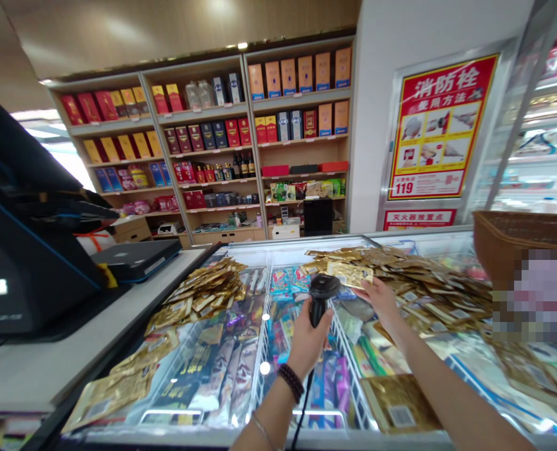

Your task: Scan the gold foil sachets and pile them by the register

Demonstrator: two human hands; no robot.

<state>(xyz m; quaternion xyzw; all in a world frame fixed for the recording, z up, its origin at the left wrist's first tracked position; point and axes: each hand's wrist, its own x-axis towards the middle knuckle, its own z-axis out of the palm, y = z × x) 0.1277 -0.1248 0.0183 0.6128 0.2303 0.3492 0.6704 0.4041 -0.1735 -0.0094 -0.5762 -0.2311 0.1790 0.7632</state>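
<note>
In the head view, the left hand (307, 338) is wrapped tight around the grip of a black barcode scanner (322, 294), its head tipped toward one o'clock. At about two o'clock from it, touching distance off, the right hand (380, 299) pinches a gold foil packet (350, 274) by its near edge, held flat just beside the scanner head. Both hover over the glass lid of a chest freezer (264, 369). More gold packets lie heaped at three o'clock (428, 282) and at nine o'clock (203, 291) on the glass.
</note>
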